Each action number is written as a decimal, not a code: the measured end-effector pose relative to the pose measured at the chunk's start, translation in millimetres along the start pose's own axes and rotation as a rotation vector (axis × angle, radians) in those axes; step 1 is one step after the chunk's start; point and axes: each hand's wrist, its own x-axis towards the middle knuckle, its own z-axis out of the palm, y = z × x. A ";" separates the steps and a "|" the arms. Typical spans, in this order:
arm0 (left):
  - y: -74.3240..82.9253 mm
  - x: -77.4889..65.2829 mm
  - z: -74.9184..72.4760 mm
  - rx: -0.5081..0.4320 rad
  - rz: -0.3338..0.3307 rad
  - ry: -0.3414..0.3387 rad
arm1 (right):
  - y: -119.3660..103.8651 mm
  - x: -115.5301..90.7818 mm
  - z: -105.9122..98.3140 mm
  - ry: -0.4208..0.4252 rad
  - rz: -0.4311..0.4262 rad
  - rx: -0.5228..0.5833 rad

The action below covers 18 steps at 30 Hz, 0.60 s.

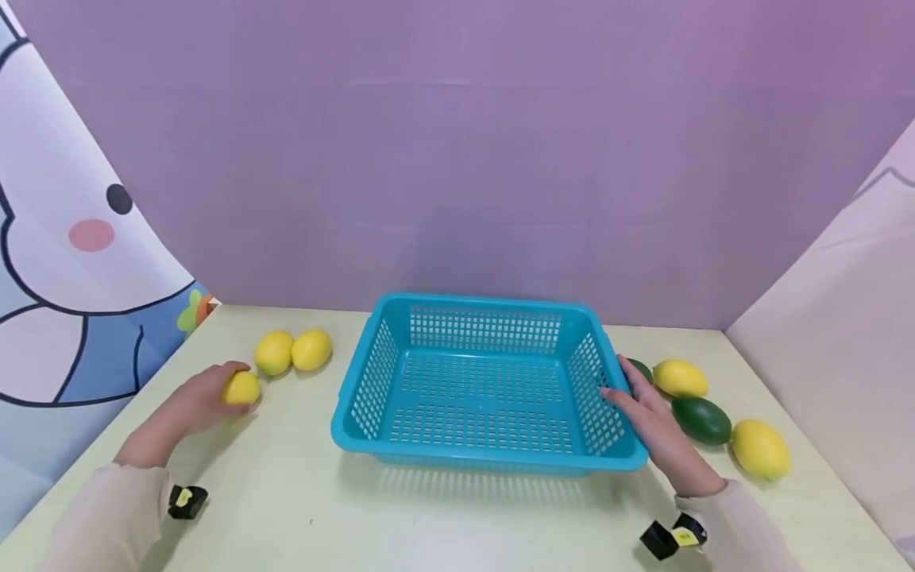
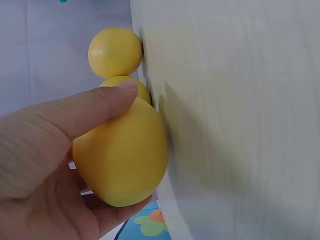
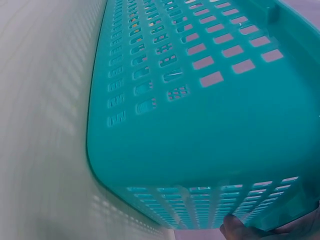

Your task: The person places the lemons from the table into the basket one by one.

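Note:
My left hand point(image 1: 203, 401) holds a yellow lemon point(image 1: 241, 388) at the left of the table, thumb on one side and fingers curled behind it. In the left wrist view that lemon point(image 2: 125, 155) looks large, close to the tabletop. Two more lemons point(image 1: 311, 350) sit just beyond it, side by side. A blue rectangular plastic basket point(image 1: 493, 459) with slotted walls stands mid-table with a bare floor. My right hand point(image 1: 654, 421) grips its right rim, thumb over the inner side and the other fingers outside. The right wrist view shows the basket wall point(image 3: 200, 135) from close by.
Right of the basket lie a lemon point(image 1: 680, 377), a dark green avocado-shaped fruit point(image 1: 701, 419) and another lemon point(image 1: 761, 450). Part of a second green fruit point(image 1: 640, 369) shows behind my right hand. A purple backdrop point(image 1: 486, 159) rises behind the table.

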 end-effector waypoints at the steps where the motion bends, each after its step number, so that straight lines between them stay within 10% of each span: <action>1: 0.6 -0.8 -0.1 0.004 0.001 0.001 | 0.5 -0.2 0.0 0.001 -0.004 -0.001; 18: 15.3 -5.1 -16.7 0.023 0.085 0.080 | 3.2 -0.3 -3.1 -0.014 -0.048 -0.022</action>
